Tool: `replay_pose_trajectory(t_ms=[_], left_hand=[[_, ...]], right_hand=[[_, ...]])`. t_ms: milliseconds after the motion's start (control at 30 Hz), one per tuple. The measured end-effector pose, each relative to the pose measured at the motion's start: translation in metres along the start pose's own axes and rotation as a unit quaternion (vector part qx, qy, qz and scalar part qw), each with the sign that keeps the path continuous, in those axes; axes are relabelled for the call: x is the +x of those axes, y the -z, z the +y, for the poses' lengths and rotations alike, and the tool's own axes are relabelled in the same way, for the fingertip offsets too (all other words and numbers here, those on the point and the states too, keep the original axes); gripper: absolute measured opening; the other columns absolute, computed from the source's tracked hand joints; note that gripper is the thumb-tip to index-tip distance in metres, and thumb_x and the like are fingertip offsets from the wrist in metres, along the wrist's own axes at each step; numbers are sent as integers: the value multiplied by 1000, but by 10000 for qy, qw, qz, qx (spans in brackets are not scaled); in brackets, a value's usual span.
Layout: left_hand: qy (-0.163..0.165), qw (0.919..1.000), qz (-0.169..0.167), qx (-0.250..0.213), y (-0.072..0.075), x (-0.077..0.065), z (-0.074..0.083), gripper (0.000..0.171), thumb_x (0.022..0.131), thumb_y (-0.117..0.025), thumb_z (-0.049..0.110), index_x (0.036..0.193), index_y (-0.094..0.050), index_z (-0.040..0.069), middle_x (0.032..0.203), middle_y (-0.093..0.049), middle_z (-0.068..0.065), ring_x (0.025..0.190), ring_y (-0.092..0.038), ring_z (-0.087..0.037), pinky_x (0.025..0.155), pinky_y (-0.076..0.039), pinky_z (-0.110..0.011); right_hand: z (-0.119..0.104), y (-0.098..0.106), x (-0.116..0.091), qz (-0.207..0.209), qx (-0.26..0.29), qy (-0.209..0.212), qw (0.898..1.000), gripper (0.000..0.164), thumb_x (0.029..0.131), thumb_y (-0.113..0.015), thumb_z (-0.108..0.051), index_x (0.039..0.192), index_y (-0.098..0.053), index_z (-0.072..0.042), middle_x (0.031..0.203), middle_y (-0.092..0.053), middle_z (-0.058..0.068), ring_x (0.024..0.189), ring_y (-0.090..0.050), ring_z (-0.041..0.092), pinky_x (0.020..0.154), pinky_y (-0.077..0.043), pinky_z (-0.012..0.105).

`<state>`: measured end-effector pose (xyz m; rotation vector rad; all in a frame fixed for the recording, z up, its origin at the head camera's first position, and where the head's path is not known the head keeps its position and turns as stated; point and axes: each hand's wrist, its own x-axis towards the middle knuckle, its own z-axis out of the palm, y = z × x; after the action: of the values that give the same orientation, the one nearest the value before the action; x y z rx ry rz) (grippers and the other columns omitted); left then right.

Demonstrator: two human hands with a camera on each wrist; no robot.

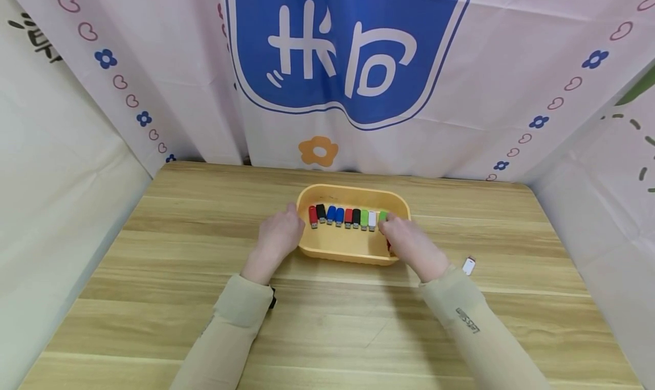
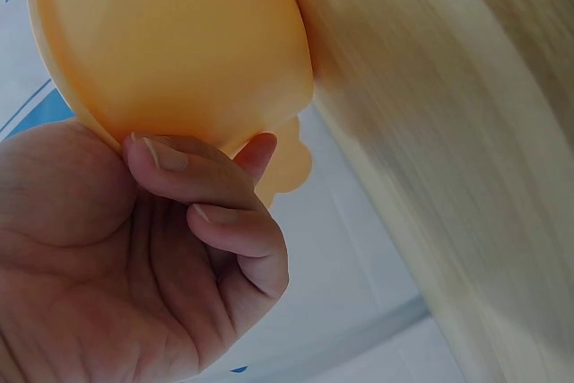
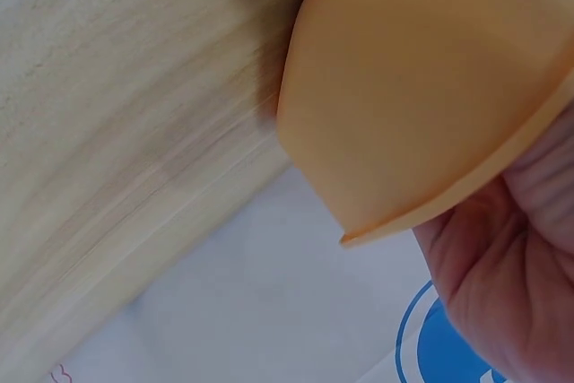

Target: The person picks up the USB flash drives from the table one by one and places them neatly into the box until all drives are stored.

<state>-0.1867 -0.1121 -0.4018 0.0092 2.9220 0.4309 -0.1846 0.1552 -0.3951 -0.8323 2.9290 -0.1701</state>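
A shallow yellow plastic basket (image 1: 353, 252) stands on the table. Inside it several USB flash drives lie side by side, among them a red one (image 1: 313, 216), a blue one (image 1: 340, 216) and a white one (image 1: 372, 220). My left hand (image 1: 280, 231) grips the basket's left rim; in the left wrist view its fingers (image 2: 247, 230) curl at the edge. My right hand (image 1: 409, 241) reaches over the right rim and pinches a green USB flash drive (image 1: 382, 215) at the row's right end. Its fingertips are hidden behind the basket wall (image 3: 404, 105) in the right wrist view.
A white USB flash drive (image 1: 468, 265) lies on the wooden table (image 1: 358, 333), right of the basket. Something red shows under my right hand inside the basket. A printed cloth (image 1: 194, 94) hangs behind the table, with white cloth walls at both sides.
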Motion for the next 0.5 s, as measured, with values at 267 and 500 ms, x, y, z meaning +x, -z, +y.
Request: replay_pose_trajectory(t_ms=[267, 500], left_hand=[[-9, 10000, 3, 2, 0, 0, 0, 34, 104, -46, 23, 125, -50, -3, 68, -53, -7, 53, -52, -19, 44, -37, -26], [37, 10000, -49, 23, 1, 0, 1, 34, 104, -45, 24, 126, -49, -3, 68, -54, -8, 54, -52, -19, 45, -37, -26]], right_hand=[[-2, 0, 1, 181, -566, 140, 9981, 25, 73, -80, 10, 94, -69, 1, 86, -60, 14, 67, -59, 17, 57, -52, 23], [-2, -4, 1, 275, -798, 216, 9962, 17, 77, -76, 10, 89, -69, 0, 86, -63, 14, 71, -60, 19, 62, -55, 28]])
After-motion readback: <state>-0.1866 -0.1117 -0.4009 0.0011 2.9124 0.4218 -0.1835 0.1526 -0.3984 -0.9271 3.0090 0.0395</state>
